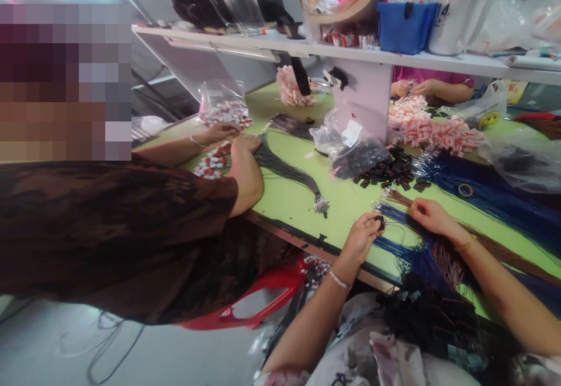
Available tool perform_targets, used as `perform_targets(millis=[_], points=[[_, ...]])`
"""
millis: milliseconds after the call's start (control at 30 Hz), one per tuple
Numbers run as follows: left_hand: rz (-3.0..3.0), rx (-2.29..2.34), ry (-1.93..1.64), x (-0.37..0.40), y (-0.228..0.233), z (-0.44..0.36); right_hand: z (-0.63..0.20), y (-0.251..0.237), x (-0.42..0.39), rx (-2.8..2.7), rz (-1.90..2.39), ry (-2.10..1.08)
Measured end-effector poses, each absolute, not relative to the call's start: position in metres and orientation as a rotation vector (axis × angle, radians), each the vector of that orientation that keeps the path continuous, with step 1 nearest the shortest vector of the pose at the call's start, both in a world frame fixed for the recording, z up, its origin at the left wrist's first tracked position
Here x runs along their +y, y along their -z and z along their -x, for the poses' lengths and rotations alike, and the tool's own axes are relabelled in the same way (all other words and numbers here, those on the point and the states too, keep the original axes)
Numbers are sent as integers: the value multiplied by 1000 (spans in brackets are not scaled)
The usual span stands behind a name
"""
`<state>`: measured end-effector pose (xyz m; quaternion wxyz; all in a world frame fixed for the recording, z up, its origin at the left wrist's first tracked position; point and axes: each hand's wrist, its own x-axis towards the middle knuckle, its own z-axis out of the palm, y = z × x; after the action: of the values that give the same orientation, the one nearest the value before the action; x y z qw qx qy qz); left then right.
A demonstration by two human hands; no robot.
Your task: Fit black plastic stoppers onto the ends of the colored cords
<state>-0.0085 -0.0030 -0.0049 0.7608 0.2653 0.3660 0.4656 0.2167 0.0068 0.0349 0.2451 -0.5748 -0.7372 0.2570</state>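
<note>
Basically, left hand [363, 239] has its grip pinched on a connector [380, 222], nearside of the pile [390, 170], likely steadying it; right hand [432, 215] curls (hold unclear) by wires [397, 215], presumably bundled for reach.

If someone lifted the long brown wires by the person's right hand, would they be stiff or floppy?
Probably floppy: the brown wires are long, thin strands, so they would likely sag. Being many loose strands, they might also fan out or tangle, perhaps catching the blue wires lying close by.
</note>
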Motion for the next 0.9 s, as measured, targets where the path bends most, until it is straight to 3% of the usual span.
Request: perform_targets(millis=[333, 900], points=[[-528, 757, -1035, -5, 2, 8, -157, -38, 14, -1803, 1348, -978], [-533, 734, -1019, -4, 3, 9, -153, -26, -3, -1806, 1421, -828]])
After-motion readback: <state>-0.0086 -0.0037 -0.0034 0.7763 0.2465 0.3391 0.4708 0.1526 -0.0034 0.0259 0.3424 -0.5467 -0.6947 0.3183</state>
